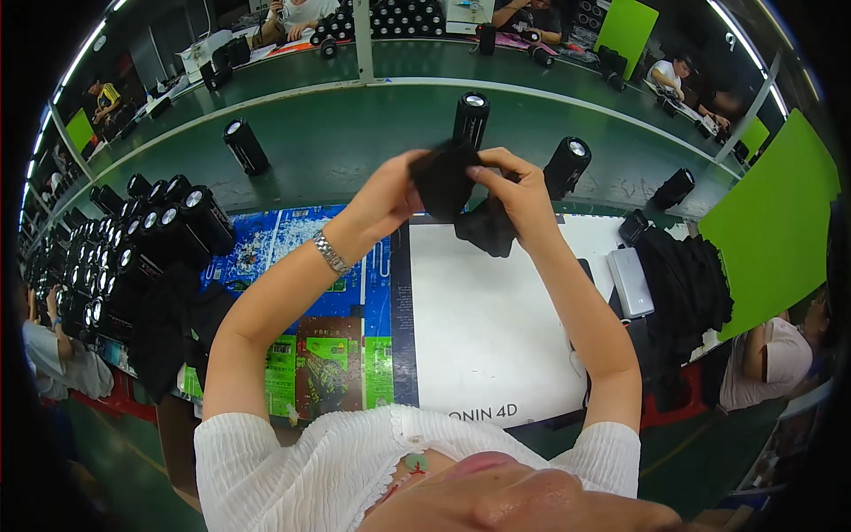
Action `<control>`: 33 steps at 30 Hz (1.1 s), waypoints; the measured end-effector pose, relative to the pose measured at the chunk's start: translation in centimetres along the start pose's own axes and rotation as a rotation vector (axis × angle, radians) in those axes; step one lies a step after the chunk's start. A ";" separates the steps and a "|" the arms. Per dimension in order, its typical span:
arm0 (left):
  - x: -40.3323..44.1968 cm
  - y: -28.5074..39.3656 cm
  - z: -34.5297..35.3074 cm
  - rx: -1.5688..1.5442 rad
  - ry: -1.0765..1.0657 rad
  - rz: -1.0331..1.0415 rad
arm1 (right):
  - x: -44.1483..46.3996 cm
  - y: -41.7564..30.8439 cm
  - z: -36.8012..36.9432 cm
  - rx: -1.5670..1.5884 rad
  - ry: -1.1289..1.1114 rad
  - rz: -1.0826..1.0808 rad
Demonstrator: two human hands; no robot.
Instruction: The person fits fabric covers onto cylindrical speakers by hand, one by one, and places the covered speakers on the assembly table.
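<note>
A piece of black cloth [443, 182] hangs between my two hands above the white board. My left hand [390, 191], below a metal watch, is closed on the cloth's left side. On the other side, my right hand [521, 191] pinches the cloth between thumb and fingers. A loose part of the fabric droops under my right hand. Just behind the cloth stands a black cylindrical speaker [472, 117], its lower part hidden. Another speaker [567, 165] stands to the right of my right hand.
Many black cylinders [164, 226] crowd the left side. Black cloths [678, 284] lie heaped at the right beside a white power bank [630, 282]. A green panel [771, 230] rises at the far right. People sit across the bench and at both sides.
</note>
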State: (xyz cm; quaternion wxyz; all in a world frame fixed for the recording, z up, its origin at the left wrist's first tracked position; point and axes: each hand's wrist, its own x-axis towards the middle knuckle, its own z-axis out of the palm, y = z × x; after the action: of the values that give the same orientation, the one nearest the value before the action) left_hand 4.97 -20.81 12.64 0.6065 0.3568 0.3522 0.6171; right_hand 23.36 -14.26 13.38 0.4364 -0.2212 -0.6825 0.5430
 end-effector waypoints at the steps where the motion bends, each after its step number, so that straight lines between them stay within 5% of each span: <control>1: -0.2 -0.2 -0.1 0.080 -0.091 -0.038 | 0.1 0.3 0.0 -0.016 -0.012 -0.019; 5: 0.8 0.5 -0.4 0.461 -0.250 0.022 | 0.6 1.0 -0.4 -0.071 -0.053 -0.044; 10: 3.4 1.5 -1.2 0.125 -0.231 0.122 | 1.9 0.7 -3.1 0.051 -0.179 0.341; 12: 4.9 1.5 -1.5 0.046 -0.198 0.128 | 3.0 2.0 -4.4 0.399 -0.332 0.293; 16: 9.8 0.8 -2.4 0.362 -0.398 -0.097 | 5.7 2.2 -7.8 0.686 -0.373 0.338; 19: 14.5 0.1 -3.5 0.642 -0.346 -0.116 | 10.0 5.3 -10.2 0.251 -0.165 0.349; 21: 17.0 -0.3 -3.3 0.776 -0.171 -0.059 | 12.0 8.1 -10.6 -0.135 0.103 0.088; 23: 20.1 -1.8 -3.1 0.814 0.049 0.241 | 13.7 10.0 -10.3 -0.543 0.397 -0.217; 26: 23.9 -4.6 -2.1 0.964 0.425 0.521 | 16.2 11.4 -8.8 -0.776 0.712 -0.379; 27: 25.1 -5.3 -2.1 1.026 0.558 0.591 | 16.3 11.1 -8.0 -0.731 0.750 -0.278; 31: 28.2 -6.9 -4.5 0.286 0.308 0.382 | 18.8 13.9 -8.8 -0.598 0.650 -0.115; 33: 26.2 -6.0 -5.4 0.240 0.265 0.352 | 18.2 13.4 -8.2 -0.441 0.628 -0.090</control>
State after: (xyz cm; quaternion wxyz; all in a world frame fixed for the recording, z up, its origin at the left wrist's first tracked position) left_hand 3.03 5.51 5.14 0.3915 0.3982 0.4318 0.7083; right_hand 18.46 8.58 7.61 0.5895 -0.4352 -0.6250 0.2694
